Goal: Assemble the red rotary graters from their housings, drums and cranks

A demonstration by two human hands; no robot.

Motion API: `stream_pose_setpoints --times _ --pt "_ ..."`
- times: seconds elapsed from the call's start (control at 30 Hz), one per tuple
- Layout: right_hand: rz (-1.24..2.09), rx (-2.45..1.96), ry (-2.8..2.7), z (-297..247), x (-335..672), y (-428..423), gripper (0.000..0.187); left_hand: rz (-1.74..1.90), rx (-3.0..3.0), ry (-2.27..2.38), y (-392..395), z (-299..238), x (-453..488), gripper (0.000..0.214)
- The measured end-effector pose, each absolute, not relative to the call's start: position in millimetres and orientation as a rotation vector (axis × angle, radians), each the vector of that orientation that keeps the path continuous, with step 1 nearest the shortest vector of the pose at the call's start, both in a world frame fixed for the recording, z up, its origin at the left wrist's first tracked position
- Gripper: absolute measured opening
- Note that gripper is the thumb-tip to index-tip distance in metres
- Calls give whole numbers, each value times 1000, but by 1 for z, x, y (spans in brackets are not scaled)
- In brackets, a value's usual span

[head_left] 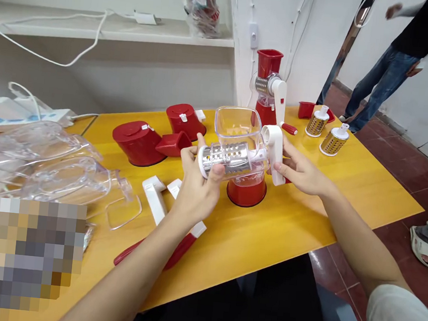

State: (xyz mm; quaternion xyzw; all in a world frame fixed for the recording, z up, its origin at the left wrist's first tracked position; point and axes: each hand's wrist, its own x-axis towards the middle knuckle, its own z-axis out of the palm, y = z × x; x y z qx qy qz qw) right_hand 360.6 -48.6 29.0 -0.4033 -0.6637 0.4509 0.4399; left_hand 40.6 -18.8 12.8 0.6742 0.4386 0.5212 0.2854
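A rotary grater with a clear hopper (pixel 238 122) stands in front of me on its red base (pixel 247 191). My left hand (pixel 199 189) is closed around the grater's horizontal metal drum (pixel 233 157), thumb in front, near the drum's white rim. On the other side, my right hand (pixel 303 171) grips a white crank handle (pixel 274 148) whose ring end is at the drum's white shaft. Whether ring and shaft are joined I cannot tell. Part of the crank's red grip is hidden by my right fingers.
Behind stands an assembled grater (pixel 268 85). Two metal drums (pixel 333 141) sit at right. Red bases (pixel 138 143) stand left, beyond loose crank handles (pixel 154 200). Clear housings (pixel 64 181) pile up at far left. A person in jeans (pixel 380 80) stands beyond the table.
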Motion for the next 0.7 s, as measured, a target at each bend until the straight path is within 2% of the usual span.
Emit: stream_pose_setpoints --times 0.1,0.13,0.23,0.33,0.43,0.7 --pt "1223 -982 -1571 27 362 -49 117 1423 1775 1125 -24 24 46 104" --pt "1255 -984 -1543 26 361 -49 116 1447 1738 1088 -27 28 49 97" --pt "1315 -982 -1500 26 360 -50 91 1477 1612 965 -33 40 55 87" --pt "1380 -945 -1514 25 357 -51 79 1458 1524 869 -33 47 54 95" --pt "1454 -911 -1517 22 354 -51 85 1414 1479 749 -26 49 45 105" --pt "1431 -892 -1439 7 340 -49 90 1126 1386 516 -12 62 19 106"
